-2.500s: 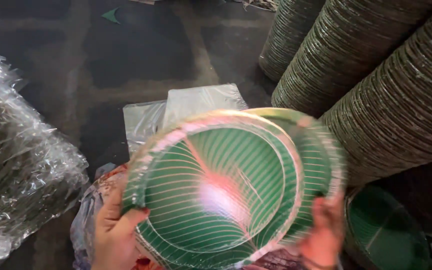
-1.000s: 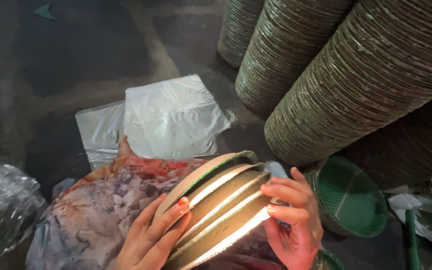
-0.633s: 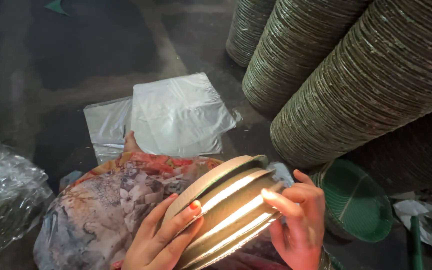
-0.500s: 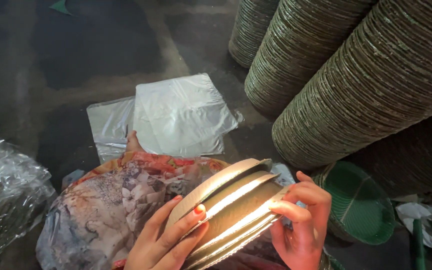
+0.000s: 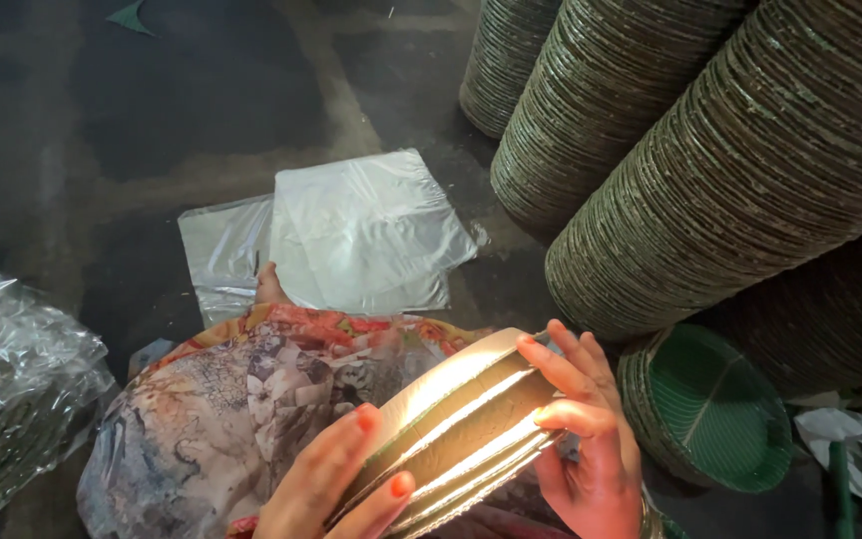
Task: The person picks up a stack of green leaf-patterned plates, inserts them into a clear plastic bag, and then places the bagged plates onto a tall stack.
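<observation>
- Tall leaning stacks of green paper plates (image 5: 750, 170) fill the upper right, lying on the floor (image 5: 152, 130).
- A patterned cloth (image 5: 241, 409) covers the person's lap at the bottom centre.
- Clear plastic bags (image 5: 351, 235) lie flat on the floor beyond the lap.
- A small bundle of plates (image 5: 461, 429) is held on edge over the lap, between both hands.
- The right hand (image 5: 586, 439) curls its fingers over the bundle's right rim.
- The left hand (image 5: 336, 484) presses flat fingers against its left side.

Clear plastic bags (image 5: 351, 235) lie flat on the dark floor (image 5: 152, 110) beside tall leaning plate stacks (image 5: 750, 170).
</observation>
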